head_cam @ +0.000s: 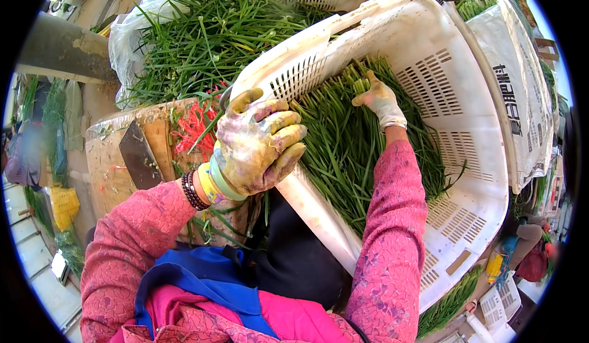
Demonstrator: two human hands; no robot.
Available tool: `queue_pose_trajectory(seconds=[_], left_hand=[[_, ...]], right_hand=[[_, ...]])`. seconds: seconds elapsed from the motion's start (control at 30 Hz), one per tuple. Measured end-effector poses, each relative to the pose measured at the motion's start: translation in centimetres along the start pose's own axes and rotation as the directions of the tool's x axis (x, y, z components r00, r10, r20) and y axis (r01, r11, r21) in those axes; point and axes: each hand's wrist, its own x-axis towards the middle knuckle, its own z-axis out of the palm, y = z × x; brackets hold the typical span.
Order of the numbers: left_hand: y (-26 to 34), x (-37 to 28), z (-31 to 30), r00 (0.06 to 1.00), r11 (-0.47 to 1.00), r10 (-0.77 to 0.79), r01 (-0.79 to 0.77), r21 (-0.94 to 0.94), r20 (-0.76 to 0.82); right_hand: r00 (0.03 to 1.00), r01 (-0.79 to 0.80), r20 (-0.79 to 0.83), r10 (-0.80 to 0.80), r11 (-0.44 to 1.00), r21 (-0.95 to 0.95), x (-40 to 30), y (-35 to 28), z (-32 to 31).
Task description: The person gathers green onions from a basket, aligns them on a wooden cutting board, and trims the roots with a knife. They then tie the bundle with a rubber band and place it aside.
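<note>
A white slotted plastic basket tilts against my lap. Inside it lie long green stalks like garlic chives, their cut ends towards the far wall. My right hand, in a pale stained glove, reaches in with thumb and forefinger around the pale cut ends of one bunch. My left hand, in a yellow glove with dark stains, is over the basket's left rim. Its fingers are slightly apart, and nothing shows in it. Whether it touches the rim, I cannot tell.
Left of the basket, a broad dark blade lies on a worn brown work surface beside red plastic strands. Loose greens heap up beyond, beside a clear plastic bag. A white sack bearing writing stands right.
</note>
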Motion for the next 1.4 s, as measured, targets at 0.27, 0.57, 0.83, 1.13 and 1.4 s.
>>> queue_pose_trajectory(seconds=[0.27,0.57,0.83,1.13,1.4], left_hand=[[0.2,0.2,-0.2,0.999,0.999,0.038,-0.039,0.038,0.007],[0.9,1.4,-1.0,0.984,0.956,0.166,-0.144,0.254,-0.067],[0.7,1.6,-1.1,0.975,0.956,0.205,-0.18,0.231,-0.09],[0.9,1.6,-1.3,0.984,0.96,0.166,-0.147,0.237,-0.061],[1.0,1.6,-1.4,0.987,0.964,0.147,-0.13,0.231,-0.06]], right_hand=[[0.953,-0.037,-0.284,-0.104,0.892,-0.451,-3.9,-3.5,2.9],[0.963,0.033,-0.181,-0.202,0.75,-0.661,-2.9,-3.7,2.8],[0.91,0.172,-0.28,-0.305,0.894,-0.414,-3.4,-1.8,4.5],[0.955,0.174,-0.209,-0.211,0.967,-0.184,-2.7,-1.0,4.1],[0.745,0.417,-0.44,-0.502,0.865,-0.28,-4.2,-1.1,7.0]])
